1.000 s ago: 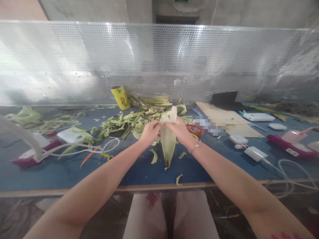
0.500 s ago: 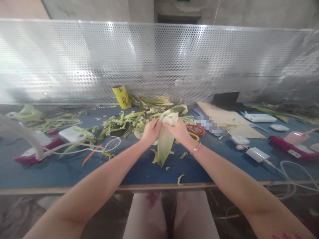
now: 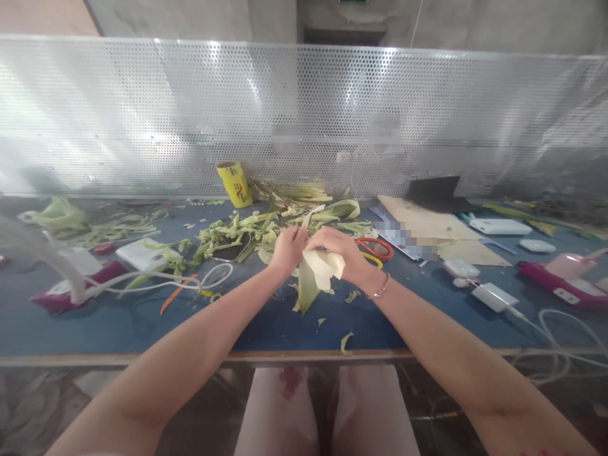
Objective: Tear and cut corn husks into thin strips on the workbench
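Left hand [image 3: 288,249] and right hand [image 3: 341,250], head view: side by side, fingers bent, both grasping a pale, folded husk [image 3: 318,269] above a blue table [image 3: 190,335]. Just behind, tangled green leaves [image 3: 228,234]; beside the right wrist, a red loop [image 3: 382,247]; farther back, a leaning yellow tube [image 3: 236,187].

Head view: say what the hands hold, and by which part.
Left hand and right hand hold the husk above its tapered green end; exact contact is hidden.

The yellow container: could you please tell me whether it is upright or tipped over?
Upright, though leaning slightly in view: the yellow container stands on the blue table, its open end up.
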